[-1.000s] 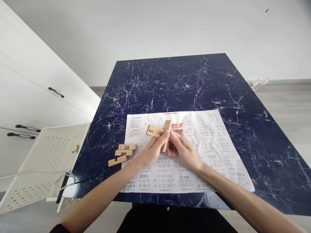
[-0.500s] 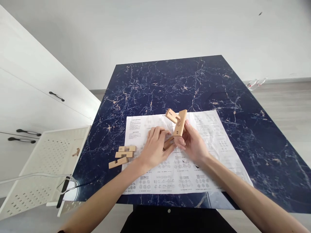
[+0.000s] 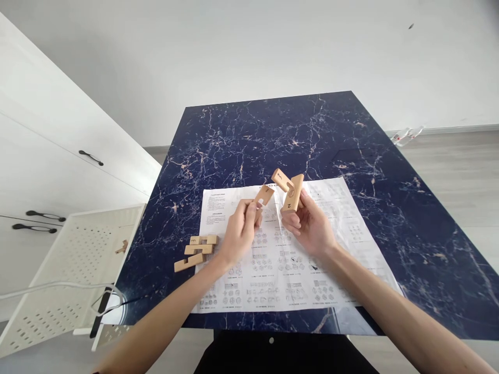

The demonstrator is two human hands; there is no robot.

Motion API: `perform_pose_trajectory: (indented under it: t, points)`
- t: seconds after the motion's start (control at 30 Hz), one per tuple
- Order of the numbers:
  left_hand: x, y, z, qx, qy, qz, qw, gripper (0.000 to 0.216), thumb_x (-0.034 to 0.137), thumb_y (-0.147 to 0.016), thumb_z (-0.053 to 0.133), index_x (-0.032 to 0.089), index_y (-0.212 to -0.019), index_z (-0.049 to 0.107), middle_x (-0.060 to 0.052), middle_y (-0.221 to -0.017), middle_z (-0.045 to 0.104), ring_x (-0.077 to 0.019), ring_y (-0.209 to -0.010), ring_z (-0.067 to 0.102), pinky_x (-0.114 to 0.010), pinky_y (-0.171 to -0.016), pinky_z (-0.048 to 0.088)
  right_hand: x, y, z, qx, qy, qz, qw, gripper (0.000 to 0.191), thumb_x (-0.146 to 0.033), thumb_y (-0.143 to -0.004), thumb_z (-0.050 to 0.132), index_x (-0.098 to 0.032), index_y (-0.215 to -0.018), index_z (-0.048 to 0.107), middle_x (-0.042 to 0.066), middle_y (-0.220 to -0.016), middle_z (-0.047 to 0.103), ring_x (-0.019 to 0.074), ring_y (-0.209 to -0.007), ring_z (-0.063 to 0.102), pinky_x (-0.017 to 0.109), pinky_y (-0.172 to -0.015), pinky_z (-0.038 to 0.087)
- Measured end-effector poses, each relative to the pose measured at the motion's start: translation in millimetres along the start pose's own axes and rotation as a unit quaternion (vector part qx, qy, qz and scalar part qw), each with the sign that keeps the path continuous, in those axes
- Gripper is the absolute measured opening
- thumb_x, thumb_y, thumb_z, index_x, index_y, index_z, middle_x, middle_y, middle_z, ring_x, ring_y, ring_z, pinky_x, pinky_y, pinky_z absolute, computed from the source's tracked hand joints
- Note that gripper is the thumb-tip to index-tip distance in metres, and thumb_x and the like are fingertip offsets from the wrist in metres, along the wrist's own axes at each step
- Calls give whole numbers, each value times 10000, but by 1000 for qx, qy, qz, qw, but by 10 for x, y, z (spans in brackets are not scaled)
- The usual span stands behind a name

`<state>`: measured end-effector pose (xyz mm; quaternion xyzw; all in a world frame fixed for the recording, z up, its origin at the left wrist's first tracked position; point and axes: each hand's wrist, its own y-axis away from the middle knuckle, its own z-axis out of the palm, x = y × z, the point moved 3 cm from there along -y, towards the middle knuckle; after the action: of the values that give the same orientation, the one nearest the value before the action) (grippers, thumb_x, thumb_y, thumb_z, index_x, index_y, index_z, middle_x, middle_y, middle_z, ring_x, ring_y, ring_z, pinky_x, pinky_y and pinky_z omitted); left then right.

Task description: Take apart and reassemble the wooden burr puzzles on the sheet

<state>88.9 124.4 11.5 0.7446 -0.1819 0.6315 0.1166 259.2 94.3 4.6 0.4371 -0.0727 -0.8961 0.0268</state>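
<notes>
Left hand (image 3: 242,228) pinches a notched tan block (image 3: 266,194); right hand (image 3: 315,226) grips 2 joined blocks (image 3: 296,193). Left of the fingers, a perforated tray (image 3: 89,228) bears something brown (image 3: 123,246).

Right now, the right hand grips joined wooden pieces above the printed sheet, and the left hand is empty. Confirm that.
Not quite: the left hand isn't empty. The head view shows it holding a notched wooden piece. The rest stands.

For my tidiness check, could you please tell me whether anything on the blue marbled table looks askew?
Among three notched tan wooden blocks at the left edge of the creased white paper sheet, the nearest block slants unlike the others.
</notes>
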Motion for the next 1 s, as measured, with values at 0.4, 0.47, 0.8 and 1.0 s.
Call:
perform_pose_trajectory:
  t: [0.4, 0.47, 0.8, 1.0]
  points:
    - [70, 39, 22, -27, 119, 37, 992, 326, 538, -1169, 438, 246, -1274, 541, 44, -743, 433, -162, -659, 418, -326, -638, 363, 99, 23, 43, -17, -33, 88, 995, 325, -482, -966, 745, -215, -802, 659, -66, -595, 388, 116, -514, 238, 234, -411, 257]
    - [63, 49, 19, -22, 115, 38, 992, 329, 545, -1164, 452, 254, -1298, 528, 46, -746, 438, -162, -664, 423, -327, -647, 370, 115, 42, 68, -34, -33, 108, 993, 331, -480, -957, 751, -211, -791, 653, -68, -581, 393, 111, -509, 235, 224, -408, 258]
    - [78, 57, 15, -42, 83, 43, 995, 377, 572, -1152, 472, 246, -1309, 576, 33, -759, 481, -166, -690, 460, -336, -672, 408, 196, 61, 93, -132, -118, 167, 970, 333, -415, -984, 708, -202, -749, 607, -91, -538, 339, 89, -475, 178, 170, -368, 239]
    - [92, 76, 21, -55, 59, 28, 996, 401, 573, -1157, 443, 238, -1326, 584, 28, -749, 482, -177, -683, 463, -343, -665, 400, 233, 74, 114, -154, -144, 175, 962, 337, -407, -991, 679, -216, -742, 556, -95, -520, 322, 88, -455, 171, 163, -353, 232]
